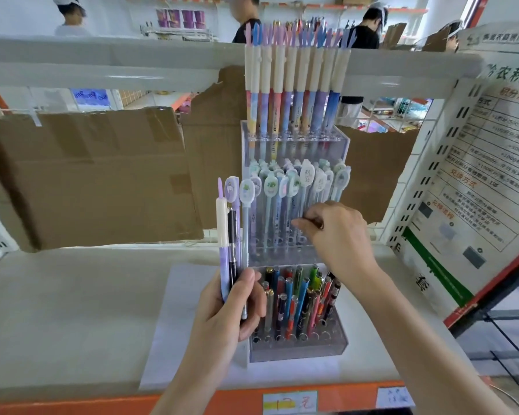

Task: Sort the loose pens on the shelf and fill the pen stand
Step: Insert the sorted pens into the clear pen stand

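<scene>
Head view. I see my left hand [228, 307] curled around a bundle of loose pens [232, 244], thumb across the front and fingers wrapped behind; the pens stand upright out of the fist, their caps well above the thumb, and the bundle sits just left of the pen stand [294, 235]. My right hand [336, 232] reaches into the stand's middle tier, fingertips [300, 224] drawn together among the barrels of the pastel charm-topped pens [285, 187]; I cannot tell whether they pinch one pen or only touch the row. Below the right wrist, the bottom tier holds mixed coloured pens [300, 298], beside the left knuckles. Above both hands, the top tier carries tall pens with cream caps [294, 85]. The stand rests on a white sheet [174, 324] on the shelf [72, 310], under the left forearm.
</scene>
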Motion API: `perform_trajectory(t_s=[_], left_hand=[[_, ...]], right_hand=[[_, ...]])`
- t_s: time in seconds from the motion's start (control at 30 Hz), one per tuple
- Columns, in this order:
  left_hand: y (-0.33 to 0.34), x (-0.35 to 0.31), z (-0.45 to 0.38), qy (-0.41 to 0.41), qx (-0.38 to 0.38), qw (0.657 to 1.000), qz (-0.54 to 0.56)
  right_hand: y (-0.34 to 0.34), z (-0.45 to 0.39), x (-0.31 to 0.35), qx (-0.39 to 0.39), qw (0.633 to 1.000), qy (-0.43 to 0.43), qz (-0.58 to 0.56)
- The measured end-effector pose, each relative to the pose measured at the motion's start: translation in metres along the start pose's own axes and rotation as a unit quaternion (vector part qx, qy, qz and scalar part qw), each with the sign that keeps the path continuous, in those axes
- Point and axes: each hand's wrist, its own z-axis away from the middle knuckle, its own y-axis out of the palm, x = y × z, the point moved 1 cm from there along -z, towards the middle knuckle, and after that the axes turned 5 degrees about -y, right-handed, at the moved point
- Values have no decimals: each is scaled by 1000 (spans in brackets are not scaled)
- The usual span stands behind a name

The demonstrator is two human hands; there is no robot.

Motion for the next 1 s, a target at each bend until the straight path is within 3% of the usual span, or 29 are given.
perform_trajectory(t_s=[0.53,0.63,0.77,0.87,1.0], left_hand=[[-3,-1,8,-5,8,1000,-5],[-3,-1,8,-10,12,1000,-1],[1,2,7,-36,20,999,-5],[6,4,7,-44,31,998,-17],[8,4,7,-27,22,999,-25]], right_hand=[[-2,11,1,21,999,31,32],[-14,29,11,-22,996,16,-85],[-16,53,38,107,949,-1,-297],[-9,58,40,134,928,-1,-347],[-22,56,35,107,919,34,-377]])
